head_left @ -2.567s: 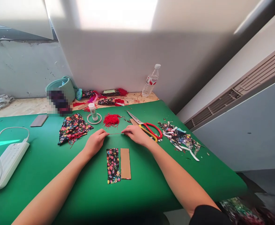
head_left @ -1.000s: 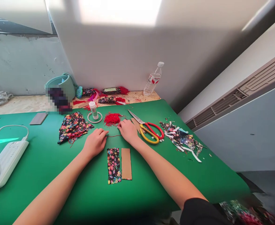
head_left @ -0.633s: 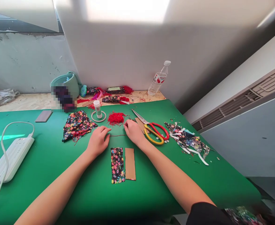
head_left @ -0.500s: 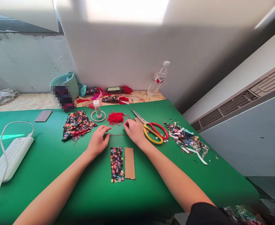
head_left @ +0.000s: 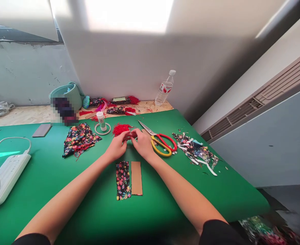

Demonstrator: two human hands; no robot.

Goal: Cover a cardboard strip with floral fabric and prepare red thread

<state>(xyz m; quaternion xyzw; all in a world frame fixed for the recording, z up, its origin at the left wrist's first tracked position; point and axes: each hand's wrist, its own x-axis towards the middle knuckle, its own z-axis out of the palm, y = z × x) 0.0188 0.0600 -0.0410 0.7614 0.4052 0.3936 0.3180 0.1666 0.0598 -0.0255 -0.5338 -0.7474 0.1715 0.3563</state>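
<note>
My left hand (head_left: 117, 147) and my right hand (head_left: 143, 145) meet fingertip to fingertip over the green tabletop. Both are pinched closed on a red thread, now mostly hidden by the fingers. Just behind them lies a heap of red threads (head_left: 120, 129). On the near side, a black floral fabric strip (head_left: 123, 180) lies beside a brown card strip (head_left: 136, 178) with a sliver of floral cloth at its lower end. Scissors with one red and one yellow handle (head_left: 162, 145) rest close to the right hand, partly over a brown piece.
Left of the hands are a floral fabric pile (head_left: 80, 137) and a glue stick (head_left: 101, 121) inside a ring (head_left: 108, 131). Cloth scraps (head_left: 197, 149) spread at right. A water bottle (head_left: 165, 89) stands behind; a white power strip (head_left: 9, 177) lies far left.
My hands have come together from apart, bringing in the ends of the red thread that was stretched between them. The view has shifted slightly to the right.
</note>
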